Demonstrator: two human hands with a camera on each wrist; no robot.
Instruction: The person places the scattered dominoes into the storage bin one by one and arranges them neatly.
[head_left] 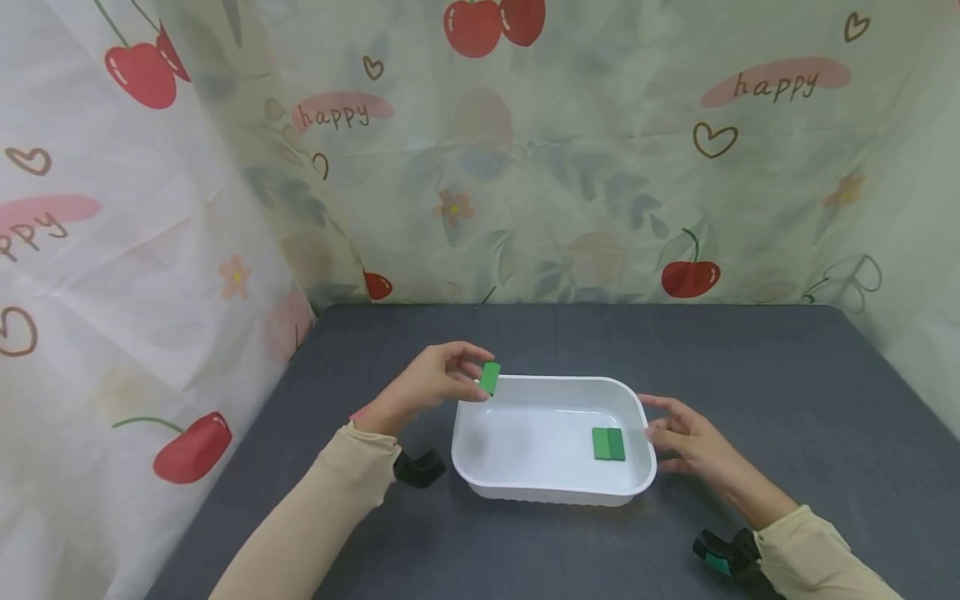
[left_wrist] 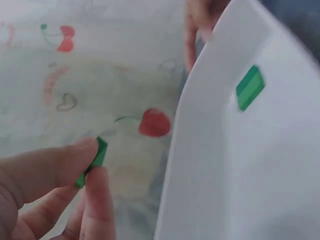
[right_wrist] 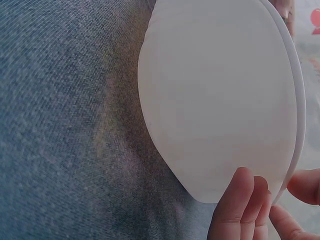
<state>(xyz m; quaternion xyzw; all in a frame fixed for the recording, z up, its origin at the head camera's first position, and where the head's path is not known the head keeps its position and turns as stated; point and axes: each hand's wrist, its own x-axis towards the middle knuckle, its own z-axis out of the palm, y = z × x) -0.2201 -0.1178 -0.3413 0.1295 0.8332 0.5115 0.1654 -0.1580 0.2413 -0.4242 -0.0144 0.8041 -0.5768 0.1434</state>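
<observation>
Between thumb and fingertips my left hand (head_left: 435,382) pinches a small green block (head_left: 490,377), holding it above the far left rim of a white plastic basin (head_left: 525,481). In the left wrist view, the pinched block (left_wrist: 98,155) shows tilted beside the basin's long rim. Inside the basin, two green blocks (head_left: 608,444) lie side by side near the right end. My right hand (head_left: 693,442) is at the basin's right end. In the right wrist view, its fairly straight fingers (right_wrist: 232,207) touch the outer wall (right_wrist: 220,110), close under the rim.
A dark grey cloth-like tabletop (head_left: 555,546) lies under the basin. Patterned curtains (head_left: 570,183) with cherries and hearts hang behind it and along the sides. A black strapped device (head_left: 420,469) sits at the left wrist, another (head_left: 727,552) at the right.
</observation>
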